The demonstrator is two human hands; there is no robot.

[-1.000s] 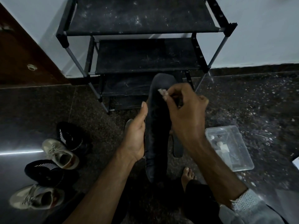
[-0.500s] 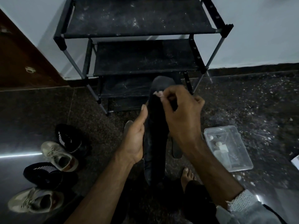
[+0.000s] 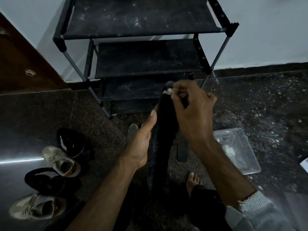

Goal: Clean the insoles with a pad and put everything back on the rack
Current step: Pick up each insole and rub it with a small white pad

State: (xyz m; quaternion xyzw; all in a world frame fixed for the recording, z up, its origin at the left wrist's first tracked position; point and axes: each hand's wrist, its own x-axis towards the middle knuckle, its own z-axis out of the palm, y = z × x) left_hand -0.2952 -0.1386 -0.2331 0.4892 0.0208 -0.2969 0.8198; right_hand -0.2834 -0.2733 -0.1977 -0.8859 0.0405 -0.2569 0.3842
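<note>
A long black insole (image 3: 162, 130) stands nearly upright in front of me. My left hand (image 3: 143, 140) grips its left edge near the middle, thumb pointing up along it. My right hand (image 3: 191, 112) pinches a small white pad (image 3: 168, 92) and presses it against the insole's top end. Two more insoles lie on the floor behind: a grey one (image 3: 132, 132) left of my left hand and a dark one (image 3: 182, 150) under my right wrist. The black shoe rack (image 3: 146, 52) stands against the wall, its visible shelves dusty and bare.
Two black shoes (image 3: 70, 142) (image 3: 44, 179) and two beige sneakers (image 3: 61, 161) (image 3: 36, 207) sit on the dark floor at left. A clear plastic box (image 3: 236, 149) with small white items is at right. My bare foot (image 3: 193, 180) is below the insole. A brown door (image 3: 21, 64) stands at left.
My right hand has carried the pad a short way up the insole toward its top end. The left hand keeps the same hold.
</note>
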